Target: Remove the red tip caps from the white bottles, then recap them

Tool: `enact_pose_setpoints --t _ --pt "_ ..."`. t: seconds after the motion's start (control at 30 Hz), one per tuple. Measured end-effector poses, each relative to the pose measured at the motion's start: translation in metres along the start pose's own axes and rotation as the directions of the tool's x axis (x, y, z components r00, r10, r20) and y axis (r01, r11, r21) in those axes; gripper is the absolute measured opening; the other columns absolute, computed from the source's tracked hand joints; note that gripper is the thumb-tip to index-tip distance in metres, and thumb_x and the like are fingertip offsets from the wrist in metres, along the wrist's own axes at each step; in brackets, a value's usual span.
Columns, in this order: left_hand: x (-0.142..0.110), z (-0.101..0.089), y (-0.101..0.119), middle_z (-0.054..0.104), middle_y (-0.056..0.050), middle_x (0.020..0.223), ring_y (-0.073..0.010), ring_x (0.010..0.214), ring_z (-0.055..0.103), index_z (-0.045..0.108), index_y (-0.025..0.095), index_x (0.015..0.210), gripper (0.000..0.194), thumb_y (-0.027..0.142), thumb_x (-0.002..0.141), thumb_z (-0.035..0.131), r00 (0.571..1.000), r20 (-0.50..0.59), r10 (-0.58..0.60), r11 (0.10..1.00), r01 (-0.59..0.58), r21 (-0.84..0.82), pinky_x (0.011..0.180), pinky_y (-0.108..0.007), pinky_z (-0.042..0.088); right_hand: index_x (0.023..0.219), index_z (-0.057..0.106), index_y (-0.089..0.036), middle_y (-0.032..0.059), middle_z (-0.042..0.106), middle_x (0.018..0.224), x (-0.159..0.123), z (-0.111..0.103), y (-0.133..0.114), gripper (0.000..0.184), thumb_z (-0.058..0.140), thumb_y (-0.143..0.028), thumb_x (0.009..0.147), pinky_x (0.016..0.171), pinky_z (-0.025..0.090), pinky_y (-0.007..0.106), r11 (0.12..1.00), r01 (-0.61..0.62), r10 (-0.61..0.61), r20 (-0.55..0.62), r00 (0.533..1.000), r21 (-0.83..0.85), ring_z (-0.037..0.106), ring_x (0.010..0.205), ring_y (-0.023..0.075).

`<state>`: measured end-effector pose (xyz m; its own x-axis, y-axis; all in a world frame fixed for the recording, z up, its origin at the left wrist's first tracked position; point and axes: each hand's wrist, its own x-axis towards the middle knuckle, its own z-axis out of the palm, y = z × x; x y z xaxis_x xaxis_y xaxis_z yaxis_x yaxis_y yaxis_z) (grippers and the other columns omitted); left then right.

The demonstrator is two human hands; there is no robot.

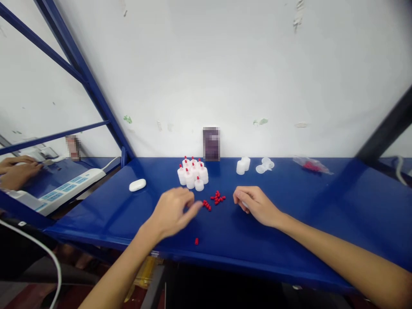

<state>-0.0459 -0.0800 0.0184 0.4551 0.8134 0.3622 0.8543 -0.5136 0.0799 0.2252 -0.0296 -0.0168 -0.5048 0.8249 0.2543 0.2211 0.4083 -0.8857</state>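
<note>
My left hand hovers over the blue table, thumb stretched away from its bent fingers, with nothing visible in it. Just beyond its thumb lie several small red caps, scattered in a loose cluster. A single red cap lies apart near the front edge. Behind my left hand stands a group of white plastic bottles with red tips. My right hand is closed to the right of the loose caps, its fingers curled round a small white piece, mostly hidden.
White bottle bodies without red tips stand at the back, beside white lids. A clear bag of red pieces lies back right. A white earbud case is on the left. A blurred dark box leans against the wall. Another person's hands are at far left.
</note>
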Motion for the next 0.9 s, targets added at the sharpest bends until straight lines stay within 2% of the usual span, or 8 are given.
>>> enact_pose_setpoints --t 0.07,0.13,0.37,0.5,0.57,0.63,0.73,0.9 --pt "-0.019 0.000 0.013 0.054 -0.001 0.063 -0.0160 0.058 0.048 0.052 0.019 0.066 0.044 0.053 0.092 0.046 0.990 0.138 -0.007 0.999 0.002 0.039 0.060 -0.030 0.030 0.068 0.055 -0.018 -0.0032 0.048 0.054 -0.001 0.000 0.000 0.038 0.041 -0.040 0.096 0.049 0.036 0.023 1.000 0.009 -0.009 0.002 1.000 -0.023 0.045 0.049 0.0113" --pt "-0.033 0.004 0.022 0.056 -0.002 0.063 -0.0169 0.057 0.050 0.052 0.019 0.066 0.044 0.057 0.089 0.050 0.980 0.198 0.002 0.998 -0.016 0.066 0.058 -0.030 0.029 0.068 0.055 -0.018 -0.0030 0.048 0.054 -0.001 0.001 0.000 0.038 0.041 -0.039 0.096 0.049 0.035 0.024 0.999 0.025 -0.024 0.009 1.000 -0.040 0.044 0.049 0.0112" --pt "-0.031 0.016 0.024 0.059 -0.001 0.068 -0.0163 0.060 0.054 0.053 0.019 0.072 0.030 0.028 0.099 0.040 0.945 0.252 0.209 0.977 -0.212 -0.012 0.061 -0.031 0.031 0.068 0.056 -0.017 -0.0034 0.047 0.053 -0.002 0.002 -0.002 0.038 0.042 -0.039 0.097 0.051 0.034 0.024 0.994 0.064 -0.062 0.028 0.998 -0.085 0.044 0.049 0.0108" --pt "-0.016 0.021 0.022 0.051 0.001 0.062 -0.0130 0.056 0.045 0.049 0.018 0.066 0.036 0.032 0.098 0.043 0.972 0.160 0.172 0.962 -0.131 -0.240 0.057 -0.029 0.028 0.068 0.056 -0.017 -0.0026 0.048 0.054 -0.003 0.006 -0.006 0.042 0.040 -0.043 0.096 0.051 0.035 0.024 0.997 0.074 -0.075 0.059 0.995 0.028 0.044 0.049 0.0108" --pt "-0.001 0.023 0.030 0.044 0.003 0.059 -0.0117 0.054 0.041 0.046 0.018 0.062 0.040 0.034 0.099 0.041 0.997 0.048 0.065 0.905 -0.039 -0.424 0.055 -0.028 0.028 0.068 0.058 -0.016 -0.0025 0.047 0.050 -0.004 0.010 -0.007 0.047 0.036 -0.047 0.096 0.050 0.034 0.024 0.986 0.045 -0.060 0.091 0.994 0.162 0.044 0.047 0.0108" --pt "0.022 0.027 0.044 0.042 0.003 0.058 -0.0110 0.054 0.040 0.045 0.018 0.062 0.043 0.035 0.101 0.036 0.994 -0.065 -0.082 0.799 0.026 -0.601 0.055 -0.026 0.030 0.069 0.059 -0.016 -0.0026 0.046 0.046 -0.005 0.014 -0.005 0.053 0.030 -0.050 0.096 0.048 0.033 0.024 0.953 -0.007 -0.032 0.121 0.992 0.304 0.042 0.042 0.0106" --pt "0.059 0.034 0.069 0.043 0.002 0.062 -0.0105 0.058 0.042 0.045 0.017 0.064 0.043 0.037 0.101 0.034 0.972 -0.185 -0.148 0.680 -0.036 -0.733 0.059 -0.025 0.034 0.065 0.058 -0.015 -0.0010 0.047 0.044 -0.003 0.018 -0.001 0.061 0.025 -0.059 0.093 0.045 0.033 0.024 0.873 -0.091 0.031 0.133 0.991 0.479 0.043 0.039 0.0111" --pt "0.094 0.053 0.094 0.044 0.002 0.065 -0.0106 0.062 0.046 0.043 0.017 0.064 0.042 0.036 0.101 0.036 0.951 -0.273 -0.147 0.646 -0.117 -0.754 0.062 -0.025 0.036 0.062 0.049 -0.019 -0.0007 0.049 0.049 0.002 0.017 -0.002 0.054 0.034 -0.064 0.085 0.041 0.036 0.024 0.742 -0.082 0.085 0.028 0.996 0.665 0.046 0.038 0.0122"
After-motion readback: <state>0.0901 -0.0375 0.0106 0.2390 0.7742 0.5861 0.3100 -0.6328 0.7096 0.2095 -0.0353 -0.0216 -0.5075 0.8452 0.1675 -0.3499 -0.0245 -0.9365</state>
